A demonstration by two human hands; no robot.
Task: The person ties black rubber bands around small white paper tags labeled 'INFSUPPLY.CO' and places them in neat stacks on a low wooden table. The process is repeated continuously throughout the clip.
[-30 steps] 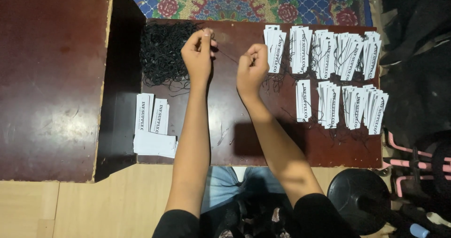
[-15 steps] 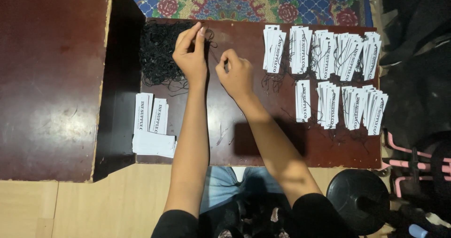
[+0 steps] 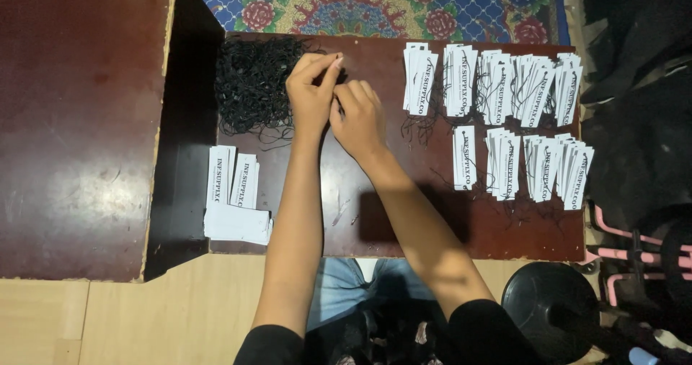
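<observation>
My left hand (image 3: 311,95) and my right hand (image 3: 358,116) meet over the middle of a dark wooden table (image 3: 404,228). Their fingertips are pinched together, apparently on a thin black string that is too fine to make out. Just left of the hands lies a tangled pile of black strings (image 3: 252,91). White paper tags with strings (image 3: 497,84) stand in an overlapping row at the table's far right. A second row of tags (image 3: 533,167) lies below it. At the near left are a few unstrung white tags (image 3: 234,181).
A larger dark red table (image 3: 79,120) stands to the left, with a shadowed gap between the two. A patterned blue rug (image 3: 375,5) lies beyond. A black round object (image 3: 555,314) and a pink frame (image 3: 634,253) sit at the lower right.
My hands, held apart a second ago, have come together. The right hand moved left toward the left hand, and both dropped slightly toward the table's middle.
</observation>
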